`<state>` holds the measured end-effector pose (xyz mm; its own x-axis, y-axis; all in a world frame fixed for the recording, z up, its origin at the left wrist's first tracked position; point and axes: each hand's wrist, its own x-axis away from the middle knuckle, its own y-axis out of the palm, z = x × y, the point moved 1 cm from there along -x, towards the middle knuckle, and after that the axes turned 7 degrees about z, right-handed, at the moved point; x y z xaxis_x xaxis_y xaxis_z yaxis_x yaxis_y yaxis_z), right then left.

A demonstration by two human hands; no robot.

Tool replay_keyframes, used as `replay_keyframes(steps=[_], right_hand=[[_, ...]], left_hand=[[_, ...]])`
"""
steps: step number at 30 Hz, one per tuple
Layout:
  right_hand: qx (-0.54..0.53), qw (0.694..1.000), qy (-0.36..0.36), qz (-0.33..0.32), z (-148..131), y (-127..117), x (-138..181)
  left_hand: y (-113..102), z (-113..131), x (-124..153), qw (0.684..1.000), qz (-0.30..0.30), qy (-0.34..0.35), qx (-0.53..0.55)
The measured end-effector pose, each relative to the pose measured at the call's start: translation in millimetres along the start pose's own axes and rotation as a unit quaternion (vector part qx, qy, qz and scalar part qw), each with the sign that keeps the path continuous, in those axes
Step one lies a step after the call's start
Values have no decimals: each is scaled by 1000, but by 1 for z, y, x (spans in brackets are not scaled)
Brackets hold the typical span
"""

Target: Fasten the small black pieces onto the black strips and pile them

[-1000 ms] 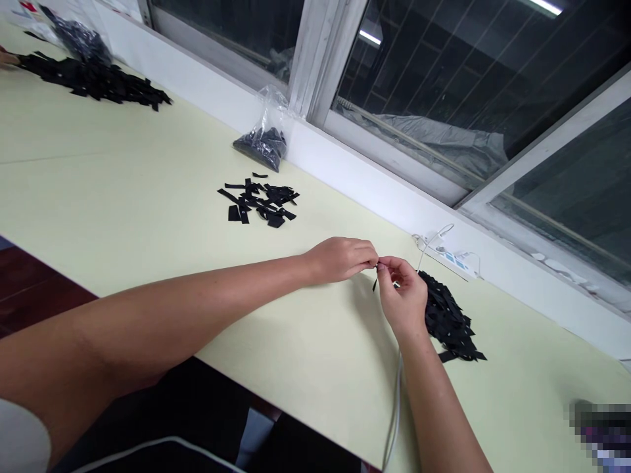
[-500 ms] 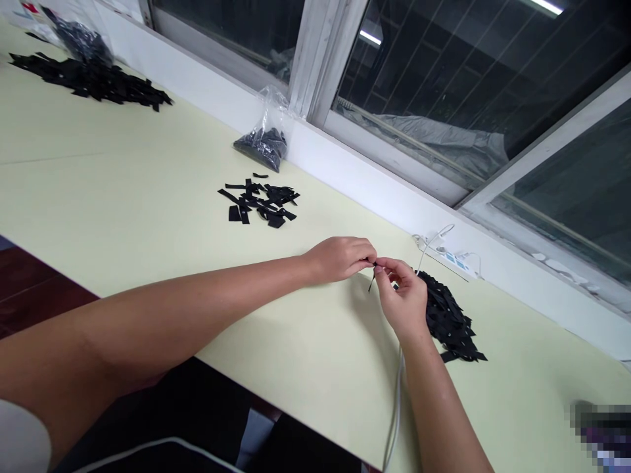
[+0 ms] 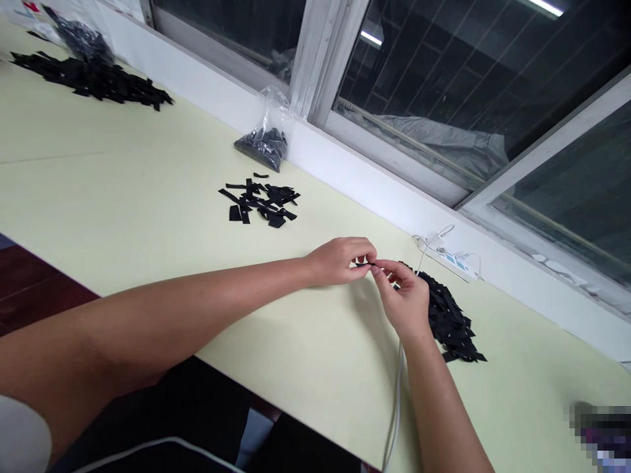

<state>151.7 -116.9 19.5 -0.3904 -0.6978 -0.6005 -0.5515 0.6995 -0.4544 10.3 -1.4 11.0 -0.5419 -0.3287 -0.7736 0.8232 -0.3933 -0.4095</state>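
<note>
Above the pale table, my left hand and my right hand meet fingertip to fingertip. Between them is a small black fabric strip, pinched by the fingers of both hands and mostly covered by them. Just behind my right hand lies a heap of black strips, partly hidden by that hand. Farther off, beyond my left forearm, a smaller scatter of similar black strips rests on the table.
A clear plastic bag with dark pieces stands against the wall. Far left are a larger black pile and another bag. A white power strip sits along the wall; a white cable runs under my right forearm.
The strip's end, which hung below the fingers, now lies level between the hands. My left fingers have parted slightly around it; both arms stay almost in place.
</note>
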Motion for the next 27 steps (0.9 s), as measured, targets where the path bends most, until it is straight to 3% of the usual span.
replay_keyframes(steps=[7,21,27], right_hand=[[32,999,35,-3,1,-4,0],[2,998,12,-56,5,-5,-2],[-8,999,2,-51,7,-4,-2]], left_hand=[[-1,2,-2,999,-7,-25,34],[-2,3,-2,998,-50,-9,35],[-3,3,-2,999,-28,-16,36]])
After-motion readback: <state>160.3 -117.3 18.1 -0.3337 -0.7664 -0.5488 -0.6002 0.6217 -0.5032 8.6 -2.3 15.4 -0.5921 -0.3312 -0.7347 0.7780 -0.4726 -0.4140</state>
